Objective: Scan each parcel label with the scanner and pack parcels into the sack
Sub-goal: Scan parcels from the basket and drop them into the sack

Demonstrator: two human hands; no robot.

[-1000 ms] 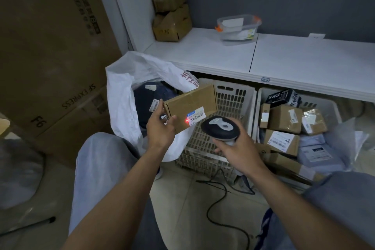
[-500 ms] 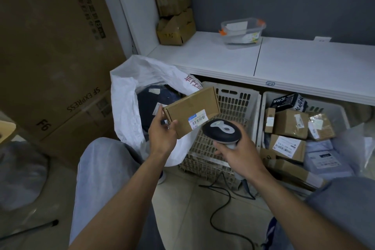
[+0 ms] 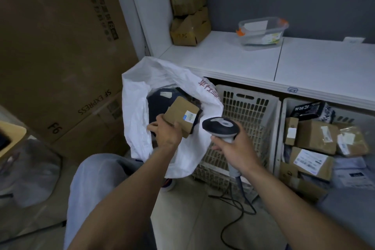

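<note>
Left hand [image 3: 165, 134] grips the small cardboard box [image 3: 181, 116] right over the open mouth of the white sack [image 3: 138, 107]. Right hand [image 3: 236, 148] is wrapped round the scanner [image 3: 221, 128] handle, just beside it.

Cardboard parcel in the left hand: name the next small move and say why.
Probably lower it and let go: the left hand grips the cardboard parcel over the open mouth of the white sack, above a dark parcel inside, while the right hand holds the scanner aside.
</note>
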